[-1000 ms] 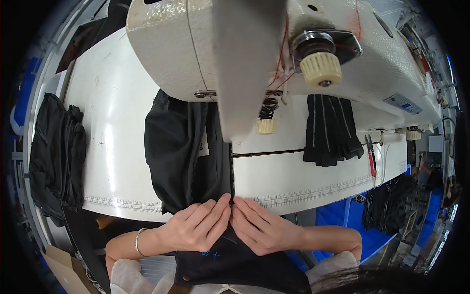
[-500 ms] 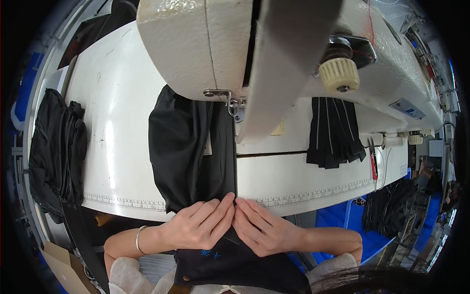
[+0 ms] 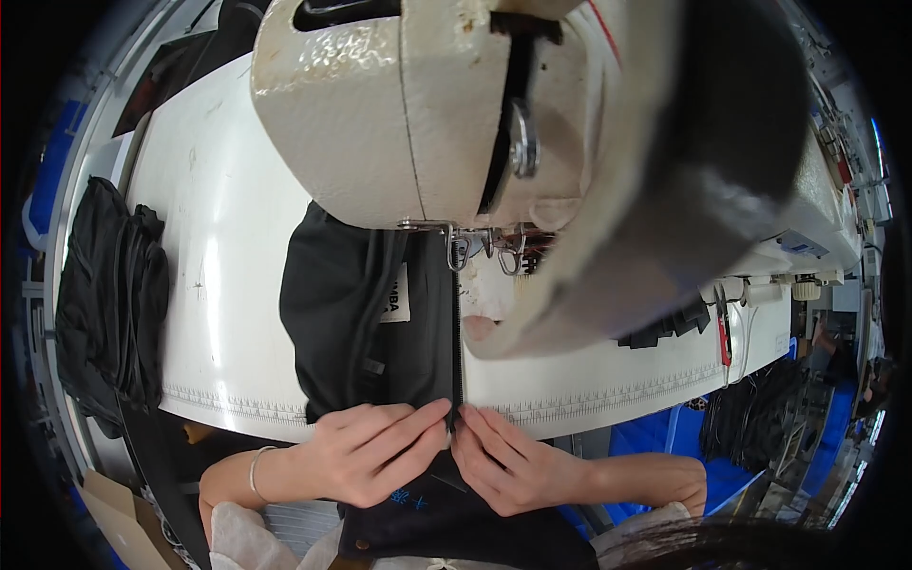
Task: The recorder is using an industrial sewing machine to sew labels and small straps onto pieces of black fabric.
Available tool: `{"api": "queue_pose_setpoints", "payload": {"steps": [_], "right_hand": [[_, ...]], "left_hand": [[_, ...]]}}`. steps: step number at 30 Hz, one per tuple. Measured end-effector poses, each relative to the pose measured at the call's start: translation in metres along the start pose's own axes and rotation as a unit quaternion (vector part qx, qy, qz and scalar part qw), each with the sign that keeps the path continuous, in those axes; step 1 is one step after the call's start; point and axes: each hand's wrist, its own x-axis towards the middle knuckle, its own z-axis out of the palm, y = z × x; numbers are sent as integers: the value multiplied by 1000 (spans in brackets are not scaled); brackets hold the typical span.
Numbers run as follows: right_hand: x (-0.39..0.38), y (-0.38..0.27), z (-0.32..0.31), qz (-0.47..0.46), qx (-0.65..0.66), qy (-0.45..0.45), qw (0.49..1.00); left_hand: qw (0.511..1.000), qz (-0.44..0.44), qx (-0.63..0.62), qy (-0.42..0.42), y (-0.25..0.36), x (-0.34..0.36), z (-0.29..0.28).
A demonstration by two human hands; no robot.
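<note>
At the table's front edge, my left hand (image 3: 385, 456) pinches the zipper edge (image 3: 453, 380) of a black fabric piece (image 3: 332, 304), which runs back under the white sewing machine head (image 3: 342, 123) beside the presser foot (image 3: 461, 252). My right hand (image 3: 503, 456) grips the same strip just right of the left, fingertips nearly touching. A light label shows on the fabric. A blurred pale and dark machine part (image 3: 684, 171) looms close on the right, hiding much of the table behind it.
A pile of black fabric (image 3: 109, 304) lies on the white table (image 3: 209, 237) at left. Black strips (image 3: 665, 328) and red-handled snips (image 3: 724, 342) lie at right. A blue bin (image 3: 655, 427), more dark fabric (image 3: 741, 413) and a cardboard box (image 3: 123, 503) are below the table's sides.
Both hands have moved a little lower in the view, still pinching the strip. The machine head appears shifted, with its blurred part swinging right and covering more; the presser foot has come into view.
</note>
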Motion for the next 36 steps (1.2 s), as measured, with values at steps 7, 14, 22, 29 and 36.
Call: {"api": "queue_pose_setpoints", "payload": {"steps": [7,14,22,29,36], "right_hand": [[3,0,2,-2,-18,12,1000],[2,-1,2,-4,-25,5,1000],[1,-1,2,-2,-21,5,1000],[2,0,1,-3,-11,4,1000],[3,-1,0,-5,-4,-1,1000]], "left_hand": [[1000,21,-4,-7,-5,18,-23],[992,55,99,-53,11,-8,18],[993,52,92,-54,11,-8,21],[995,30,74,-54,10,-10,21],[997,36,48,-38,4,-10,22]]}}
